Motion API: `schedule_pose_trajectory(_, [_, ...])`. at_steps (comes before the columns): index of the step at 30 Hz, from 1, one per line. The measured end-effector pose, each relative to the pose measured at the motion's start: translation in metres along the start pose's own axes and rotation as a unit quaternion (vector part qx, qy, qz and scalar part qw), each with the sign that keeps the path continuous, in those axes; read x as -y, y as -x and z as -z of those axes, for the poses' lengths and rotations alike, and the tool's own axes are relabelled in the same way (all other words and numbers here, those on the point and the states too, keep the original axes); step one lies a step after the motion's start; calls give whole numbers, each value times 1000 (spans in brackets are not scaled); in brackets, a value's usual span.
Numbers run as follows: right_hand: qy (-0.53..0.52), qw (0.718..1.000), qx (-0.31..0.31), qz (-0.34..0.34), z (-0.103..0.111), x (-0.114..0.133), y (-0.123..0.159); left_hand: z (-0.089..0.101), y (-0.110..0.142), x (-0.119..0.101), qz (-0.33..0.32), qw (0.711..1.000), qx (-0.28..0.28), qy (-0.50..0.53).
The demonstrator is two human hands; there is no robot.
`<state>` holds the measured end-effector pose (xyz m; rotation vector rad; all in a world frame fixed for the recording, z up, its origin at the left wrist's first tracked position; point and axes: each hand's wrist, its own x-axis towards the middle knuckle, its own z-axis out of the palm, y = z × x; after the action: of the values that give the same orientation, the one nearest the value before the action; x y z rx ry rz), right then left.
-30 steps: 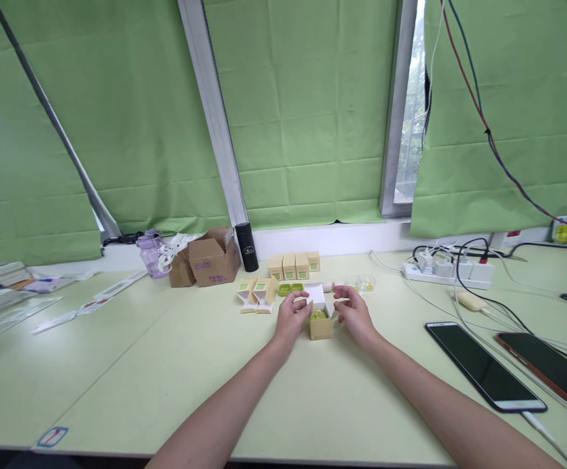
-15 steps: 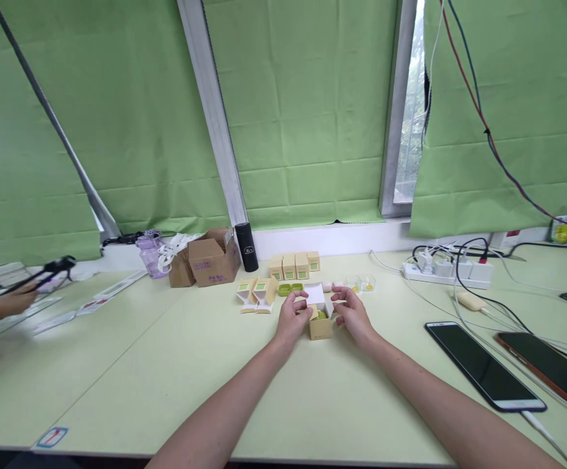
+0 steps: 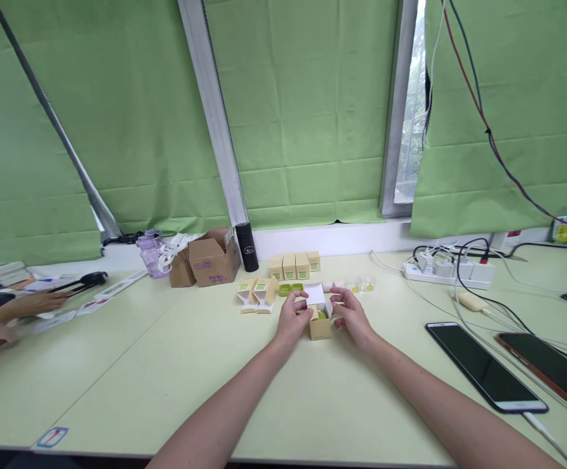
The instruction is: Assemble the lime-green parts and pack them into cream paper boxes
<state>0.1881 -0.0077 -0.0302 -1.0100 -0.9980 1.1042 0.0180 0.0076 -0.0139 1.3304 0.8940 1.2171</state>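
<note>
A small kraft cardboard box point(image 3: 320, 331) stands on the table with its white-lined lid raised, and something green shows inside. My left hand point(image 3: 292, 319) is at its left side, thumb and fingers closed on the left flap. On the other side my right hand point(image 3: 354, 317) curls its fingers about the right flap; the exact contact is too small to make out. Just behind the box lie an open green case point(image 3: 290, 289) and clear plastic cases point(image 3: 360, 283) with yellow bits. Two opened small boxes point(image 3: 257, 293) lie to the left.
Several closed small boxes point(image 3: 296, 266) stand behind. Further left are a brown carton point(image 3: 210, 264), a black bottle point(image 3: 247, 247) and a purple bottle point(image 3: 151, 255). Phones point(image 3: 483, 368), cables and a power strip point(image 3: 447, 273) occupy the right. Another person's hand point(image 3: 42, 303) holds a black device.
At far left, the other person's hand and the black device have moved right and lower. My hands and the small box stay almost where they were.
</note>
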Motion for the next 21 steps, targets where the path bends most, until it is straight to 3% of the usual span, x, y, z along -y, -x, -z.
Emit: schedule_pose_trajectory(21, [39, 999, 33, -15, -5, -7, 2, 0, -1, 3, -20, 1000, -3, -16])
